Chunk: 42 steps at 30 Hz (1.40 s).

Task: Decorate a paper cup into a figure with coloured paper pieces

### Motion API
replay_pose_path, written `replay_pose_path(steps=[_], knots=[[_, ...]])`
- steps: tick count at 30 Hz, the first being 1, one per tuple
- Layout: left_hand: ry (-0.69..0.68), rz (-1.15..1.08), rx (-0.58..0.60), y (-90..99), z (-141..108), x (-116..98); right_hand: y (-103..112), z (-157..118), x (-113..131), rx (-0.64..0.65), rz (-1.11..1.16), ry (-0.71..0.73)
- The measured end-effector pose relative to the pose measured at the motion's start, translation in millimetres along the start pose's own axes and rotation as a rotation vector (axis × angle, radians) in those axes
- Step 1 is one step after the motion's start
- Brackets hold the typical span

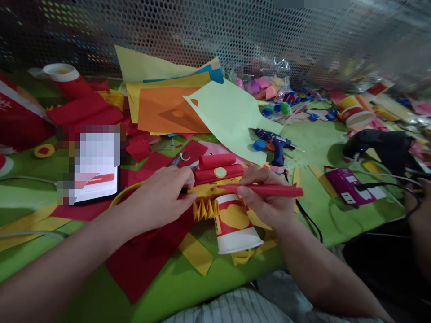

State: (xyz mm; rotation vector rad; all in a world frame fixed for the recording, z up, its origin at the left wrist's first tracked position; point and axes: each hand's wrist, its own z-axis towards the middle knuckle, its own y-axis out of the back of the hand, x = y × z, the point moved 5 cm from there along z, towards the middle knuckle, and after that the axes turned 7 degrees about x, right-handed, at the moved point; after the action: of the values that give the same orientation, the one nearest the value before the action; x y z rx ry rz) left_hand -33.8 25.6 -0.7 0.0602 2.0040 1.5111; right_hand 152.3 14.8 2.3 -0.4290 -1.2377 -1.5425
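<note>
A paper craft figure lies in front of me, with a yellow face, drawn black marks and a red rolled-paper hat bearing a pale round spot. My left hand is closed on its left side, the fingertips partly hidden. Between the fingers of my right hand is a red marker pen, its tip pointing left at the face. Just below the face a red, yellow and white paper cup lies tilted, mouth toward me. A pleated yellow paper strip sticks out beside the cup.
A phone with a lit screen stands at left. Coloured paper sheets are piled behind. At right are a blue glue gun, a purple power strip with cables, and another person's hand. A perforated metal panel borders the back.
</note>
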Motion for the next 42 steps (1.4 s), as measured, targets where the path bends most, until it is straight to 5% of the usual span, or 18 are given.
replay_pose_path(steps=[8,16,25,42], knots=[[-0.014,0.029,-0.123,13.3,-4.5,-2.3,27.5,-0.9,-8.4,-0.346,0.095,0.076],[-0.048,0.199,-0.133,15.4,-10.1,-17.6,24.8,-7.9,18.2,-0.167,0.021,0.097],[-0.003,0.226,-0.033,7.1,-6.6,-8.5,23.2,-12.4,-7.7,-0.228,-0.153,0.084],[-0.039,0.189,-0.004,2.8,-2.6,-4.9,20.4,-11.0,-10.2,-0.175,-0.18,0.059]])
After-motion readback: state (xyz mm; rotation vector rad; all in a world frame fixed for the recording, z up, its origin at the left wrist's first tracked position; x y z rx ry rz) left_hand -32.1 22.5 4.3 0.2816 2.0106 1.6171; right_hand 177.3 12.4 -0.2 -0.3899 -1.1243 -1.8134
